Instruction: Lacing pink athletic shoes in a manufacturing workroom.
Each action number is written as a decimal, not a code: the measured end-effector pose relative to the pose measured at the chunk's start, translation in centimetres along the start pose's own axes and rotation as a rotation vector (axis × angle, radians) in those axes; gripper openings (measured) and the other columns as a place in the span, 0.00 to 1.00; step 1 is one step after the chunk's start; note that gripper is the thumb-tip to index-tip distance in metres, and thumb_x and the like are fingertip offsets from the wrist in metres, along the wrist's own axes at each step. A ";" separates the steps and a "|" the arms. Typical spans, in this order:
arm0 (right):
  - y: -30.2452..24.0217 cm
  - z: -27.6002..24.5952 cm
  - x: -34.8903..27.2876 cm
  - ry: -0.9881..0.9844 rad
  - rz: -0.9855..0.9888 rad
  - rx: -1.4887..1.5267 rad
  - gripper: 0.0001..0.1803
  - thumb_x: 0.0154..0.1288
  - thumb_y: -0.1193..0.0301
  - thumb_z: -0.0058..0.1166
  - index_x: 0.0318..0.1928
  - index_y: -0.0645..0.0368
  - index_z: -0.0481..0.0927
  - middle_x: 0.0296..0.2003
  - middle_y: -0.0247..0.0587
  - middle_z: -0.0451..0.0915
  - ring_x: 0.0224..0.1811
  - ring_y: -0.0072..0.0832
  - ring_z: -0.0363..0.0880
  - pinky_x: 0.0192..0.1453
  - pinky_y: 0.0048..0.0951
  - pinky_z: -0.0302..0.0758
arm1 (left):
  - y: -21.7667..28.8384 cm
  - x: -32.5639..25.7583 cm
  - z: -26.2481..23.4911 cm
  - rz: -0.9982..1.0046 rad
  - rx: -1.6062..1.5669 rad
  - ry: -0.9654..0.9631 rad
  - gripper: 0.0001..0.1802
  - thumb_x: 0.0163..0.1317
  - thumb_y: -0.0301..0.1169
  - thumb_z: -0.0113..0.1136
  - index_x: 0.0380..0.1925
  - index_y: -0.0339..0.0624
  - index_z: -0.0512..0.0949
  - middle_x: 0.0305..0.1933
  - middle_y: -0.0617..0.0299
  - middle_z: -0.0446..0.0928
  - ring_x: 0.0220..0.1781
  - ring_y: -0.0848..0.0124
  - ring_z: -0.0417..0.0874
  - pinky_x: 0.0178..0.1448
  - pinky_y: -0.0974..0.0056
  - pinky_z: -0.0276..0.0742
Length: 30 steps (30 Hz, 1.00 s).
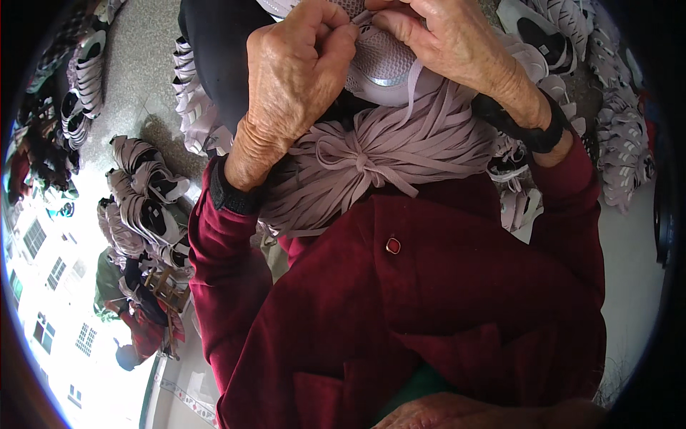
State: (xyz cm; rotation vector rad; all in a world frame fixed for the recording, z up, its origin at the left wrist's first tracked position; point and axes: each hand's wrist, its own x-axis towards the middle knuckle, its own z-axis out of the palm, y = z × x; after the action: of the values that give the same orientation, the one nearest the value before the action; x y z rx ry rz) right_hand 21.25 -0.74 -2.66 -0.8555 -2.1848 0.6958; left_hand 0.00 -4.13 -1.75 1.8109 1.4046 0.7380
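A pale mauve mesh shoe (384, 61) rests in front of me at the top of the view, partly covered by my hands. My left hand (300, 68) is closed at the shoe's left side, fingers curled and thumb against forefinger. Opposite it, my right hand (450, 39) pinches close to the shoe's opening. A thin strip of shoelace (413, 89) runs between the fingertips and dangles over the toe; the fingers hide much of it. Below the shoe, on my lap, lies a thick bundle of mauve laces (379, 154), tied round its middle with a knotted lace.
Stacked shoes (146, 200) sit on the floor at left, with further rows (86, 79) beyond. More shoes (539, 36) are piled at far right, beside a long stack (622, 136). Another person (139, 329) sits at lower left near a wooden chair (168, 289).
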 end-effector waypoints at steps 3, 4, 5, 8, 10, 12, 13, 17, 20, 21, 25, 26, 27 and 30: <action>0.1 -0.3 0.3 -0.022 0.024 0.051 0.09 0.61 0.80 0.62 0.39 0.64 0.75 0.35 0.44 0.76 0.36 0.41 0.80 0.39 0.38 0.77 | 0.9 -0.5 -1.4 0.050 0.029 -0.002 0.06 0.66 0.26 0.66 0.40 0.34 0.82 0.28 0.64 0.83 0.28 0.83 0.80 0.32 0.75 0.76; 0.1 -0.5 0.3 -0.036 0.039 0.066 0.09 0.61 0.80 0.63 0.38 0.64 0.75 0.34 0.44 0.77 0.37 0.40 0.81 0.40 0.37 0.77 | 0.2 -0.6 -2.1 0.120 -0.028 0.077 0.03 0.63 0.24 0.65 0.33 0.36 0.81 0.20 0.63 0.81 0.21 0.79 0.80 0.24 0.71 0.75; 0.1 -0.6 0.5 -0.032 0.037 0.066 0.09 0.61 0.80 0.63 0.38 0.64 0.75 0.34 0.44 0.77 0.37 0.40 0.81 0.40 0.37 0.77 | -0.3 -1.3 -3.2 0.079 0.018 0.116 0.04 0.63 0.25 0.66 0.33 0.36 0.81 0.22 0.63 0.81 0.22 0.81 0.79 0.25 0.72 0.74; 0.7 -0.9 0.6 -0.054 0.049 0.071 0.09 0.60 0.79 0.65 0.37 0.65 0.76 0.33 0.44 0.79 0.35 0.39 0.81 0.39 0.37 0.78 | -2.1 -4.2 -9.5 -0.130 0.127 0.111 0.04 0.66 0.25 0.64 0.37 0.35 0.82 0.26 0.63 0.82 0.26 0.79 0.79 0.29 0.73 0.72; 2.1 -0.3 0.2 0.132 -0.188 0.329 0.08 0.59 0.79 0.65 0.36 0.66 0.78 0.32 0.44 0.80 0.33 0.38 0.81 0.38 0.36 0.78 | -5.1 -7.6 -14.6 -0.304 0.129 0.290 0.06 0.66 0.27 0.63 0.39 0.35 0.82 0.28 0.62 0.81 0.26 0.77 0.80 0.30 0.72 0.74; 0.3 -1.3 1.0 0.012 -0.032 0.230 0.09 0.59 0.78 0.66 0.36 0.66 0.78 0.32 0.44 0.80 0.33 0.37 0.81 0.38 0.36 0.77 | -8.5 -12.6 -20.7 -0.403 0.296 0.402 0.09 0.66 0.29 0.64 0.41 0.33 0.82 0.26 0.62 0.79 0.26 0.78 0.80 0.30 0.72 0.72; -0.4 -1.7 1.4 -0.105 0.122 0.128 0.09 0.59 0.78 0.66 0.37 0.66 0.79 0.32 0.44 0.80 0.32 0.37 0.81 0.38 0.36 0.77 | -10.4 -16.0 -23.9 -0.434 0.208 0.457 0.08 0.67 0.29 0.63 0.40 0.34 0.81 0.26 0.62 0.80 0.27 0.78 0.79 0.31 0.73 0.73; -0.6 -1.7 2.3 -0.163 0.115 0.120 0.09 0.59 0.78 0.66 0.36 0.66 0.78 0.31 0.44 0.80 0.33 0.36 0.81 0.38 0.35 0.77 | -15.7 -21.6 -24.3 -0.463 0.101 0.342 0.08 0.67 0.28 0.63 0.42 0.36 0.81 0.30 0.61 0.81 0.31 0.77 0.80 0.36 0.73 0.76; -0.2 -1.9 2.1 -0.182 0.124 0.091 0.07 0.60 0.79 0.64 0.36 0.66 0.79 0.31 0.43 0.80 0.33 0.33 0.80 0.37 0.34 0.76 | -11.7 -15.0 -15.9 -0.287 0.252 0.337 0.13 0.64 0.28 0.65 0.48 0.37 0.81 0.45 0.56 0.85 0.45 0.70 0.85 0.52 0.65 0.80; 0.1 -1.8 1.8 -0.191 0.157 0.099 0.06 0.60 0.80 0.63 0.36 0.66 0.79 0.31 0.42 0.80 0.33 0.31 0.80 0.38 0.32 0.76 | -10.1 -12.7 -14.1 -0.182 0.299 0.317 0.14 0.63 0.28 0.66 0.48 0.36 0.82 0.48 0.55 0.84 0.48 0.68 0.85 0.55 0.64 0.80; -0.8 -2.5 2.2 -0.231 0.279 0.165 0.06 0.62 0.80 0.61 0.39 0.67 0.80 0.32 0.37 0.81 0.35 0.24 0.80 0.40 0.27 0.77 | -3.5 -5.4 -7.3 0.091 0.277 0.242 0.16 0.60 0.30 0.71 0.46 0.36 0.82 0.46 0.52 0.85 0.49 0.61 0.86 0.54 0.60 0.80; -0.5 -2.7 2.3 -0.228 0.281 0.162 0.06 0.62 0.80 0.61 0.39 0.67 0.80 0.32 0.37 0.81 0.35 0.24 0.80 0.40 0.27 0.77 | -2.9 -3.7 -6.4 0.307 0.442 0.259 0.15 0.59 0.30 0.71 0.44 0.35 0.81 0.42 0.51 0.84 0.42 0.58 0.86 0.48 0.60 0.80; 0.2 -2.7 2.2 -0.282 0.345 0.236 0.06 0.63 0.79 0.61 0.40 0.67 0.80 0.32 0.36 0.81 0.35 0.22 0.80 0.41 0.26 0.77 | -2.1 -2.9 -5.4 0.209 0.319 0.207 0.14 0.59 0.30 0.71 0.42 0.37 0.81 0.41 0.52 0.84 0.39 0.57 0.85 0.44 0.59 0.80; 1.0 -3.4 2.2 -0.352 0.436 0.365 0.07 0.64 0.78 0.60 0.42 0.67 0.81 0.32 0.35 0.82 0.35 0.19 0.79 0.41 0.24 0.76 | -0.9 -1.1 -3.6 0.251 0.294 0.097 0.12 0.62 0.33 0.69 0.41 0.38 0.82 0.34 0.55 0.84 0.35 0.59 0.85 0.41 0.60 0.80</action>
State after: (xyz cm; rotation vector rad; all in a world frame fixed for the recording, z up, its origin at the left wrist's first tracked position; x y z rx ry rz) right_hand 22.95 2.27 -0.29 -1.0832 -2.0746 1.5063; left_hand -3.63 -4.41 -0.37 2.2364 1.4222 0.7864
